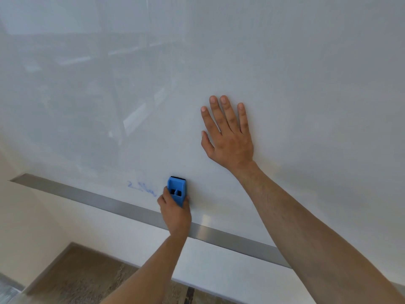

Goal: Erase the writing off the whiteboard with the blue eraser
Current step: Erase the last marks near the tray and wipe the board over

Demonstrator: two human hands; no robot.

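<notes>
1. Now my left hand [175, 212] grips the blue eraser [176, 190] from below, thumb on its left side and fingers curled round its right, with the dark felt face against the whiteboard [285, 73].
2. The eraser sits low on the board, just above the metal strip [92, 199] along its bottom edge, and just to the right of the blue writing [141, 188].
3. My right hand [226, 133] lies flat on the board higher up and to the right, fingers straight and slightly spread, holding nothing; I judge it is there to steady me.
4. To do this step well, I would keep the felt flat and pressed evenly, then sweep left across the whole scribble rather than clip its edge.
5. The marks run close to the strip, so I should keep the stroke low enough to catch their bottoms without riding onto the metal.
6. Tilting the eraser would lift part of the felt and likely leave streaks; a second pass may be needed.
7. The board is glossy and pale, showing faint reflections of the room in its upper left.
8. Below it are a cream wall [32, 227], a white ledge [219, 266] and a brownish floor [87, 275].
</notes>
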